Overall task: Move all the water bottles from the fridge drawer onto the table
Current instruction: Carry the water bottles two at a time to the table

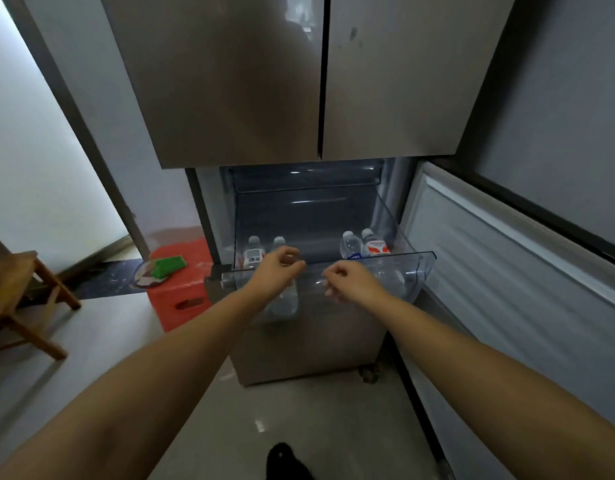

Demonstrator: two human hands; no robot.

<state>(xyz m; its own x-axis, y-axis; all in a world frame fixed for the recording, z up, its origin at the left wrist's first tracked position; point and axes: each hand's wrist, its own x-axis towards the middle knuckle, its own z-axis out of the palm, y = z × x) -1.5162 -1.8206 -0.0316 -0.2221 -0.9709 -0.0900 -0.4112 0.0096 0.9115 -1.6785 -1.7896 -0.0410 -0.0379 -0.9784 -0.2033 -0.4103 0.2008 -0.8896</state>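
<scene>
The clear fridge drawer (422,268) is pulled out below the closed upper doors. Several water bottles stand in it: on the left a red-and-white labelled one (254,252) and a clear one (279,243), on the right a blue-labelled one (349,245) and a red-labelled one (372,244). My left hand (281,263) hovers over the drawer's front rim just before the left bottles, its fingers half curled and apart, holding nothing. My right hand (347,278) is at the middle of the front rim, fingers curled in loosely, with nothing in it. No table is in view.
The lower fridge door (506,258) stands open on the right. A red plastic stool (181,289) with a green object (169,265) on it stands left of the fridge. A wooden chair (11,292) is at far left. My shoe (285,460) shows on the tiled floor.
</scene>
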